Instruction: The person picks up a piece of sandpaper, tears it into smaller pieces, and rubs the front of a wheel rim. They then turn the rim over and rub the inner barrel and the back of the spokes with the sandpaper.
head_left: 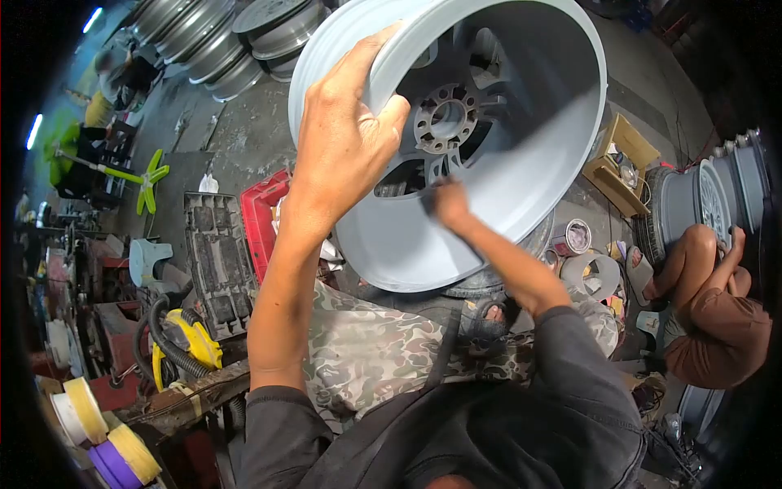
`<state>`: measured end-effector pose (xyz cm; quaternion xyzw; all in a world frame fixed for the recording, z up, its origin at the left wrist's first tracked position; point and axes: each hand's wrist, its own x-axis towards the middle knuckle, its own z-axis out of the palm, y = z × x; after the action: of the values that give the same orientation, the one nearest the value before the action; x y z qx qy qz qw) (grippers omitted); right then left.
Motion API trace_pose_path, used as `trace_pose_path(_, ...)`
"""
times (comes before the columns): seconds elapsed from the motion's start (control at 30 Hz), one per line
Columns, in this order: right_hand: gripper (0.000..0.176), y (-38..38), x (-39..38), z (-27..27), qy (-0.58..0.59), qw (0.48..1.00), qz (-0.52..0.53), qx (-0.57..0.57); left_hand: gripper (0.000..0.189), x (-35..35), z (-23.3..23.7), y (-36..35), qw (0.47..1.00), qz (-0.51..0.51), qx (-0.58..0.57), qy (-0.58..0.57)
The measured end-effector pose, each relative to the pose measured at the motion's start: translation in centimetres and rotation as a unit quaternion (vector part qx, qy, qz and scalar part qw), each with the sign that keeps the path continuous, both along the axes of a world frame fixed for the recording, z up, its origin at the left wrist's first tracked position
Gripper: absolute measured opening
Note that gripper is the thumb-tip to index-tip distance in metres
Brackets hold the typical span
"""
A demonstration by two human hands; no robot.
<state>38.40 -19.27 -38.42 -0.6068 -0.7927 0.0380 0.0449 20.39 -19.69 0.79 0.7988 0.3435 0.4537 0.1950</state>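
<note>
A large grey car wheel rim (399,261) is tilted in front of me, its open barrel facing me and its spokes and hub at the far end. My left hand (346,130) is closed round the rim's upper left lip, thumb on the inner side. Inside the barrel, below the hub, my right hand (453,204) is curled and blurred by motion. Something dark shows at its fingers, but I cannot make out what it is. Under the rim, part of a black tyre (481,284) is visible.
Left of the rim lie a red crate (259,220) and a black ribbed panel (216,261). On the right are a cardboard box (623,159), a tin (577,236) and a seated person (717,318) beside more wheels. Stacked metal rims (199,41) stand behind.
</note>
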Motion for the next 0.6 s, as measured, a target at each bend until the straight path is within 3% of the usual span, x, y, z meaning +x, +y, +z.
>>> trace_pose_path(0.03,0.025,-1.3,-3.3,3.1,0.074,0.995,0.047,-0.04,0.052,0.0,0.1,-0.2,1.0,0.002,-0.019,-0.009)
trace_pose_path(0.1,0.021,-3.2,-6.7,7.3,0.406,0.913,0.046,-0.011,0.052,0.0,0.2,-0.5,0.999,0.006,-0.042,-0.013)
trace_pose_path(0.13,0.021,-3.2,-6.4,6.9,0.409,0.911,0.046,-0.013,0.052,-0.1,0.3,-0.6,0.999,0.01,-0.052,-0.007)
trace_pose_path(0.2,0.02,-2.9,-3.3,5.3,0.317,0.936,0.151,0.028,0.053,-0.2,0.4,-0.6,0.998,0.014,-0.059,-0.003)
trace_pose_path(0.27,0.02,-1.9,2.8,1.2,0.122,0.972,0.159,0.122,0.054,-0.1,0.1,-0.4,0.999,0.0,-0.042,-0.018)
trace_pose_path(0.3,0.02,-2.0,5.1,3.3,0.083,0.988,0.115,0.062,0.054,-0.1,-0.1,-0.3,0.999,-0.004,-0.043,-0.021)
trace_pose_path(0.33,0.02,-0.7,7.0,2.8,-0.084,0.986,0.117,0.087,0.054,0.0,-0.1,-0.1,0.999,-0.001,-0.032,-0.015)
trace_pose_path(0.43,0.018,-0.9,4.5,3.6,-0.065,0.996,0.053,0.036,0.054,-0.1,-0.2,-0.2,1.0,0.0,-0.024,-0.013)
trace_pose_path(0.5,0.018,-2.1,-1.4,1.8,0.012,0.999,0.038,0.033,0.054,0.0,0.2,-0.2,1.0,-0.002,-0.018,-0.016)
trace_pose_path(0.57,0.02,-3.8,-6.5,6.3,0.182,0.981,0.058,0.028,0.054,-0.1,0.5,-0.7,0.999,0.007,-0.048,-0.004)
trace_pose_path(0.6,0.02,-4.2,-6.3,6.7,0.185,0.981,0.059,0.028,0.054,-0.3,0.3,-0.6,0.999,0.008,-0.049,-0.001)
